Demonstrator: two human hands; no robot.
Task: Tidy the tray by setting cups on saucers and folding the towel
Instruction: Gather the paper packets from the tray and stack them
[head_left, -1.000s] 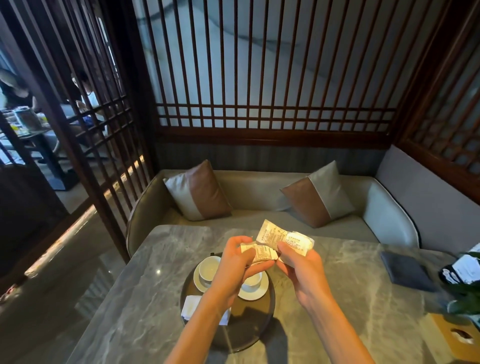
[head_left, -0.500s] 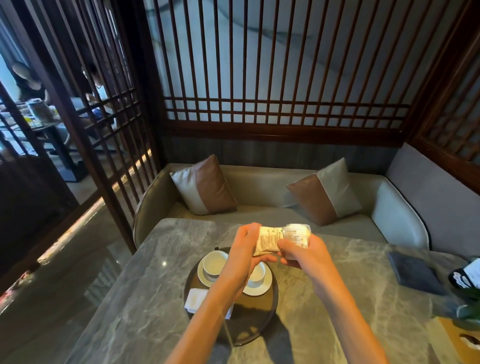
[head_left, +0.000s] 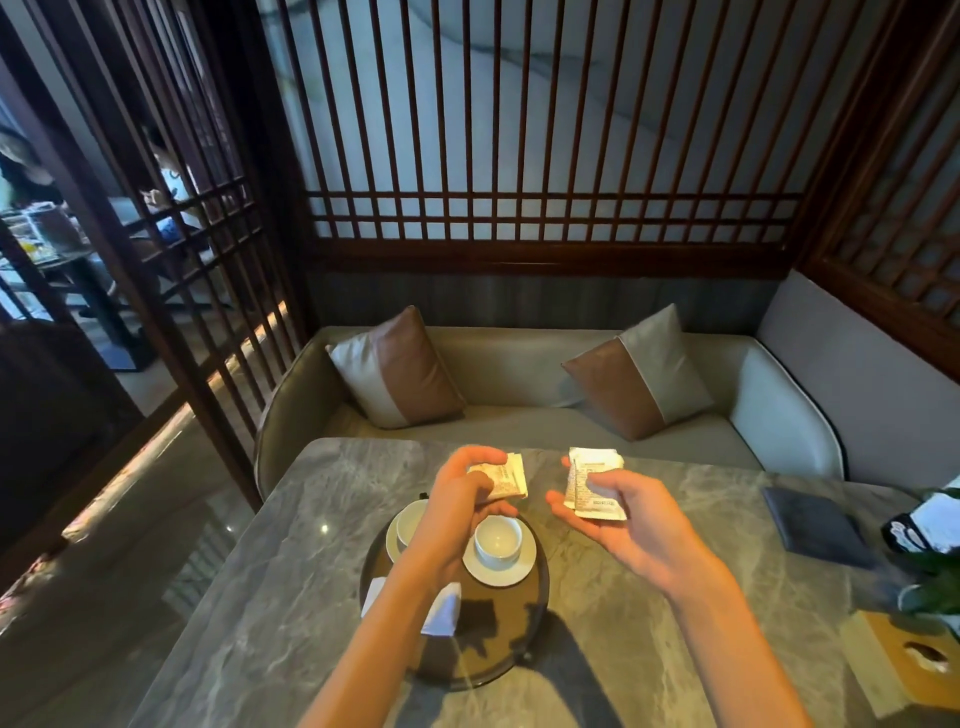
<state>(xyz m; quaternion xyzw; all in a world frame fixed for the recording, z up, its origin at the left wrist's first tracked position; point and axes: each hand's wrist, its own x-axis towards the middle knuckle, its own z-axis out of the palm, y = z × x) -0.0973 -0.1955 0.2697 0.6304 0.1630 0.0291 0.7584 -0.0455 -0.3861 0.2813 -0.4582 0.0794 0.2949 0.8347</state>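
Both hands up over the worktop, each with a small printed packet, likely a wrapped wet towel, print too small to read. Left hand fingers curled closed around the left packet, held above the far edge of the tray. Right hand palm up, thumb pressing the right packet onto the half-open fingers, out to the right of the tray and apart from the left packet. Tray itself: dark, round, two white cups, each already seated on a white saucer; right cup upright and centred on its saucer, left cup partly hidden behind the left forearm. White folded towel lies on the near-left part of the tray, mostly covered by the same forearm, so fold quality can't be judged. Step call: cup-on-saucer part looks finished; in hand now is sorting the two packets. Next move probably needs both packets set down flat on the tray beside the saucers, lowered clear of the cup rims, then a check of the towel's fold. Risk: left wrist hangs just over the left cup, could knock it.
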